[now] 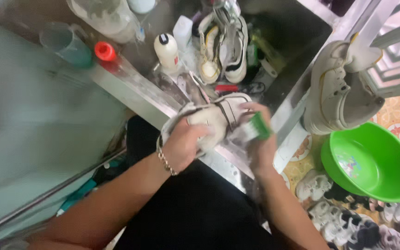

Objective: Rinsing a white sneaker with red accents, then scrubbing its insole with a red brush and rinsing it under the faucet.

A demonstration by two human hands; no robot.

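Over the front edge of the steel sink (297,99), I hold a white sneaker (211,121) sole-side away from me, my left hand (184,144) clamped around its heel end while my right hand (258,139) is closed on a green-handled scrub brush (255,128) pressed against the shoe's side near the dark strap. To scrub well, I judge I should keep the left grip firm so the shoe does not twist, work the bristles in short strokes along the seams and strap edge where grime sits, and keep the shoe above the basin so suds run into it rather than onto my dark clothing. A bead bracelet (165,162) circles my left wrist, close to the lather. Further into the sink lie another pair of sneakers (223,44), with a small white bottle (166,50) and a red-capped bottle (105,52) near them. To my right, one more white sneaker (336,88) hangs draining off the sink's corner, above a bright green basin (371,162) on the patterned floor.
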